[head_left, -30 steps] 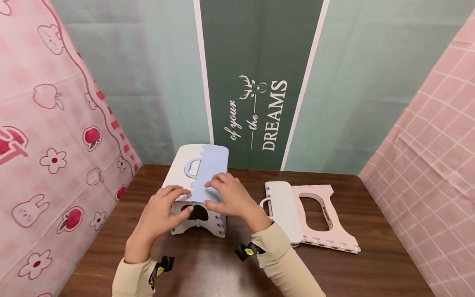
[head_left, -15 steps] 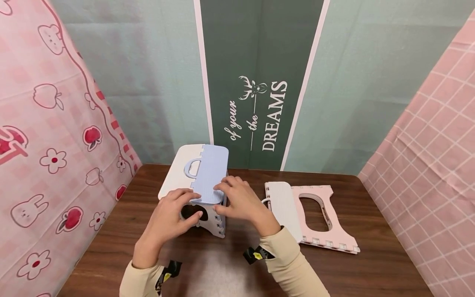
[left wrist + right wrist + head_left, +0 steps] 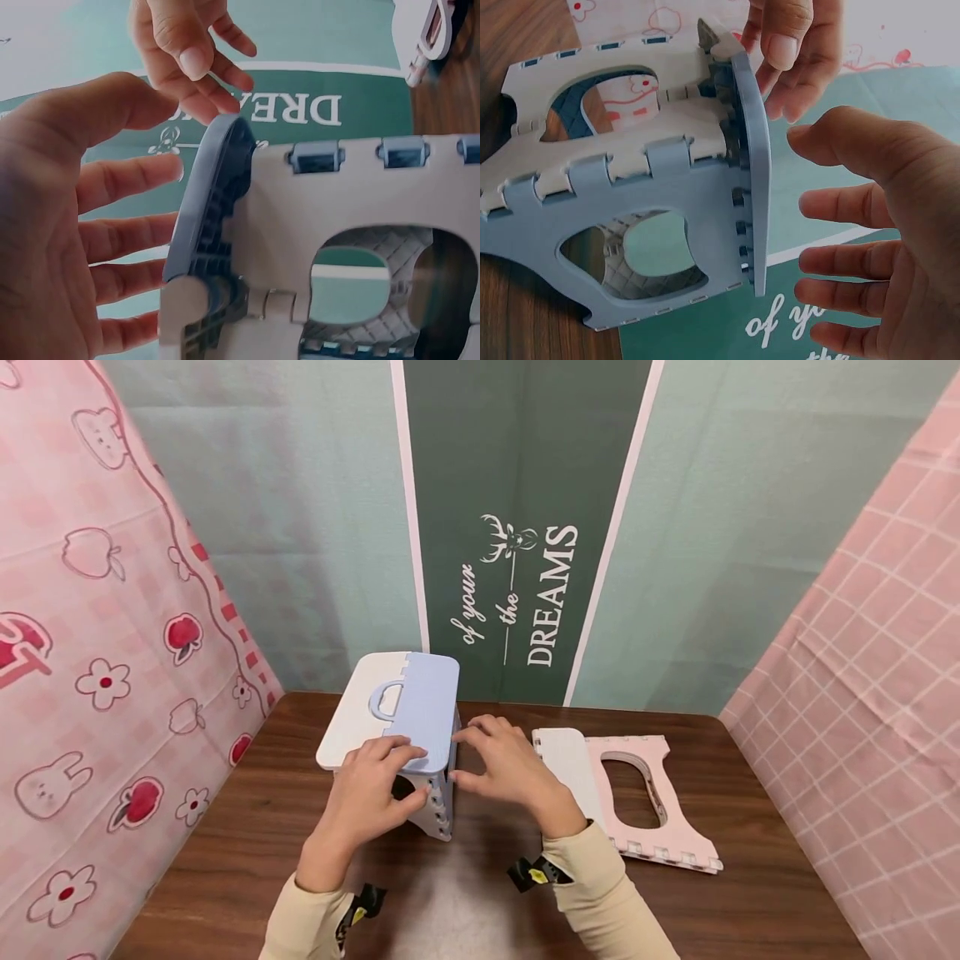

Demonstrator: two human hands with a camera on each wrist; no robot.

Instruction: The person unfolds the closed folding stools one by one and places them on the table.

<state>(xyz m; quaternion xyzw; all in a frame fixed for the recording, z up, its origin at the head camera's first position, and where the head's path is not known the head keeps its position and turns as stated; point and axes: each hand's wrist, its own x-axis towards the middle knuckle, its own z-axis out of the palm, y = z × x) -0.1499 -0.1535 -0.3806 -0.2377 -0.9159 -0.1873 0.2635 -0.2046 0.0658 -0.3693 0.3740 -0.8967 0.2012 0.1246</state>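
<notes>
A blue and white folding step stool [image 3: 427, 702] stands unfolded on the table, its top half white and half blue, with a blue carry handle [image 3: 381, 700] along the seam. My left hand [image 3: 367, 797] is over the near edge of the top, fingers spread along the blue half and thumb out in front. My right hand [image 3: 506, 764] is beside the stool's right edge, fingers loosely bent and apart. In the right wrist view the right palm [image 3: 922, 247] faces the top with a gap between. Neither hand grips anything.
A pink and white folding stool [image 3: 678, 814] lies folded flat on the brown wooden table [image 3: 465, 902], right of my right hand. Fabric backdrops stand around: green with lettering [image 3: 525, 460] behind, patterned pink [image 3: 112, 635] left, pink check [image 3: 862, 677] right.
Both hands have slid rightward. The left has crossed from the white half to the blue half of the top; the right has come off the blue half to beside its edge. The stools stay put.
</notes>
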